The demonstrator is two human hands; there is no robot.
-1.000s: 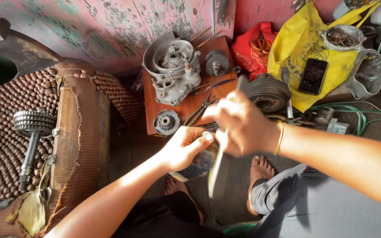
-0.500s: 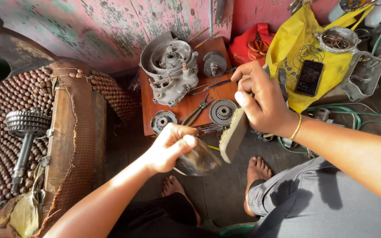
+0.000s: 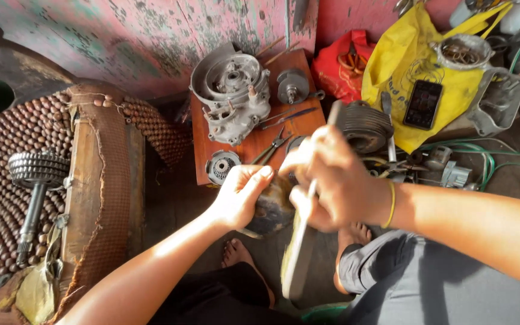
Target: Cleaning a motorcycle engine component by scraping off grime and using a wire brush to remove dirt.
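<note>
My left hand (image 3: 240, 194) grips a dark, dirty rounded metal part (image 3: 272, 209) in front of me. My right hand (image 3: 332, 180) is closed around a long flat metal file (image 3: 297, 253); its handle end sticks up past my fingers and its flat blade hangs down toward my knees. The file lies right against the dark part. Both hands meet just in front of a red wooden board (image 3: 254, 144). My bare feet show on the floor below.
The board carries a grey engine casing (image 3: 231, 95), a small round housing (image 3: 292, 86), a geared disc (image 3: 221, 167) and pliers (image 3: 272, 148). A finned cylinder (image 3: 365, 125), a phone (image 3: 424, 103) on a yellow bag (image 3: 404, 66) lie right. A geared shaft (image 3: 31, 186) rests on a beaded seat, left.
My right hand has come down and left with the file, from raised over the board to against the dark part. My left hand holds the part in about the same place.
</note>
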